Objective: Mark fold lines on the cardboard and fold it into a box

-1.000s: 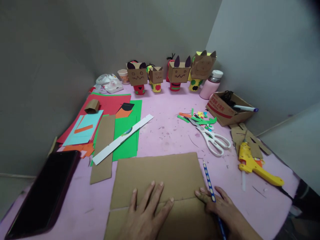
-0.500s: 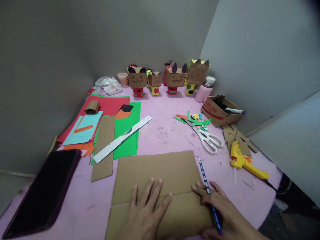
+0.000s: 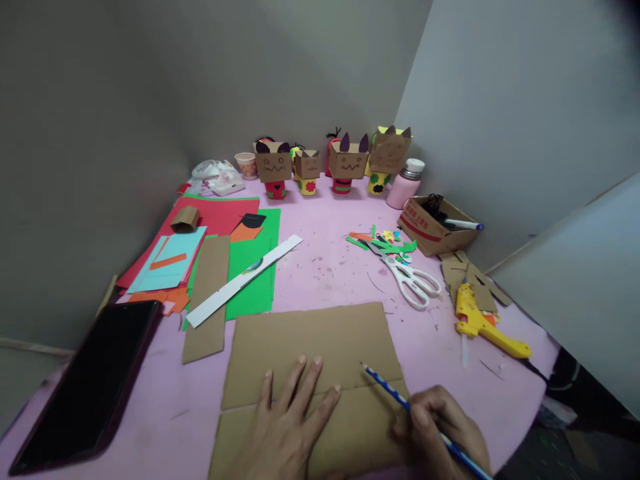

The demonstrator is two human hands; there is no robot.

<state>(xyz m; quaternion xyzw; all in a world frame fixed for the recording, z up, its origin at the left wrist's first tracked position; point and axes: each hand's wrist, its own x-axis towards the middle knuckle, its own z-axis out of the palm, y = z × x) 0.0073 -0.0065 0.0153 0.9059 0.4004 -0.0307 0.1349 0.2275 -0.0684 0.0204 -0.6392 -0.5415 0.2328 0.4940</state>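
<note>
The cardboard point(image 3: 310, 360), at 6 o'clock on the table point(image 3: 330, 267), is pinned by the flat, spread left hand point(image 3: 287, 433) while a pencil point(image 3: 400, 400) is clamped in the right hand point(image 3: 443, 433), tip at the crease, so marking seems underway and a steady line is called for.

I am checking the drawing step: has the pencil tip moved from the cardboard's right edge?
Yes. The pencil tip swung left, inward over the cardboard, gripped by the right hand.

Cardboard sheet point(image 3: 310, 347): brown, large, lying flat on pink tabletop, near edge; crease running across lower part; left hand point(image 3: 287, 427) pressing it flat.
Pencil point(image 3: 400, 399): blue w/ white dots, lying slanted in right hand point(image 3: 443, 430); tip pointing up-left, touching sheet nr crease.
</note>
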